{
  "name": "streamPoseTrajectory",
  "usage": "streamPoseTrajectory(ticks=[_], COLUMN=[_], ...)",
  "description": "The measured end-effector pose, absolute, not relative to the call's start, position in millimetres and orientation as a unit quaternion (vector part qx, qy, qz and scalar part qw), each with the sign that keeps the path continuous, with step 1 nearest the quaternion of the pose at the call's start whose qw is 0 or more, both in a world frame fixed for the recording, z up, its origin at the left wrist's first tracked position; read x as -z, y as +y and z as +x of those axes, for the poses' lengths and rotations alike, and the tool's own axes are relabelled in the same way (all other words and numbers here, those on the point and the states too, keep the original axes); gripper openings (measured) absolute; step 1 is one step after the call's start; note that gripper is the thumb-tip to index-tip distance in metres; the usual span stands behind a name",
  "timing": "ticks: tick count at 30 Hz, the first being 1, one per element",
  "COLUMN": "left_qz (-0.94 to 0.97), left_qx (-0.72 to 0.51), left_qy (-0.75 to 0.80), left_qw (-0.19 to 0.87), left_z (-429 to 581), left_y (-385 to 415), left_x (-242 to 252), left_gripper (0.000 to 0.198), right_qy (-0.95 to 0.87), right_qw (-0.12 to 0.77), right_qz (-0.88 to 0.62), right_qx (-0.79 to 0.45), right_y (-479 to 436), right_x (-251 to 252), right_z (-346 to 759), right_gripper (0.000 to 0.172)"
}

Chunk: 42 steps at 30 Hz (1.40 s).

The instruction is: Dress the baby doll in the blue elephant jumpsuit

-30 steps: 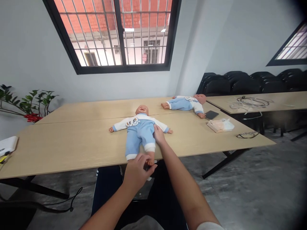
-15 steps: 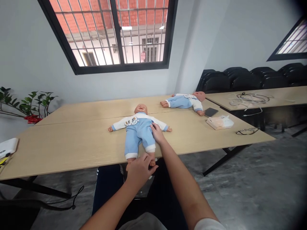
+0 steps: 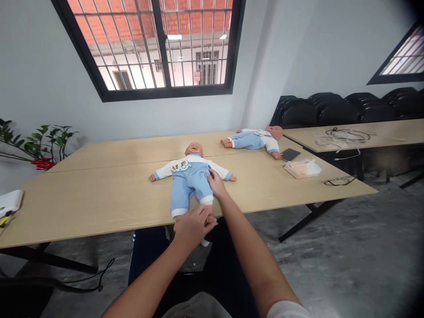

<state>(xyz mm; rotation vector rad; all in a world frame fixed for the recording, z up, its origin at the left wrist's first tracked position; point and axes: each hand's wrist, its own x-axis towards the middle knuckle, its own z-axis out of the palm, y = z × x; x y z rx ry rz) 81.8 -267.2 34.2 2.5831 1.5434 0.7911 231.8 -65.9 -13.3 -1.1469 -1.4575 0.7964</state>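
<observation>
A baby doll (image 3: pixel 192 179) in a white and light-blue outfit lies on its back on the table, head away from me and arms spread. My left hand (image 3: pixel 192 224) is closed around its lower legs and feet at the table's front edge, the thumb beside the foot on the right. At the hip on the doll's right side as I see it, my right hand (image 3: pixel 217 182) grips the blue trousers, thumb on top and some fingers hidden. The doll's other foot is mostly behind my left hand.
A second doll (image 3: pixel 253 138) lies farther right on the table (image 3: pixel 99 190). Near it are a dark flat tablet-like thing (image 3: pixel 290 154), a tissue pack (image 3: pixel 302 168) and glasses (image 3: pixel 339 181). A white device (image 3: pixel 10 202) and a plant (image 3: pixel 43 143) are left; cables (image 3: pixel 347 134) lie on another table.
My left hand has shifted slightly upward at the doll's feet, and the lower legs have moved a little with it. My right hand stays at the doll's hip.
</observation>
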Motion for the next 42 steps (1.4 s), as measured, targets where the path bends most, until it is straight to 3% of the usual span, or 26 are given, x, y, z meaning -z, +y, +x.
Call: streamPoseTrajectory(ticks=[21, 28, 33, 38, 42], left_qz=[0.834, 0.816, 0.661, 0.638, 0.627], left_qx=[-0.217, -0.309, -0.405, -0.295, -0.316], left_qy=[0.507, 0.487, 0.63, 0.697, 0.686], left_qw=[0.027, 0.037, 0.051, 0.143, 0.192], left_z=[82.6, 57.1, 12.8, 2.5, 16.0], left_y=[-278.0, -304.9, -310.0, -299.7, -292.8], left_x=[-23.6, -29.9, -14.3, -3.0, -4.9], left_gripper=[0.026, 0.023, 0.043, 0.06, 0.066], right_qy=[-0.609, -0.608, -0.609, -0.613, -0.617], right_qw=[0.516, 0.525, 0.526, 0.528, 0.526], right_qz=[-0.489, -0.49, -0.492, -0.495, -0.498], right_qx=[-0.351, -0.339, -0.333, -0.318, -0.309], right_y=[-72.8, -75.6, -75.6, -72.1, -71.1], right_x=[7.1, 4.4, 5.3, 8.6, 9.9], right_z=[231.3, 229.6, 229.0, 229.2, 229.8], right_gripper=[0.034, 0.034, 0.037, 0.036, 0.035])
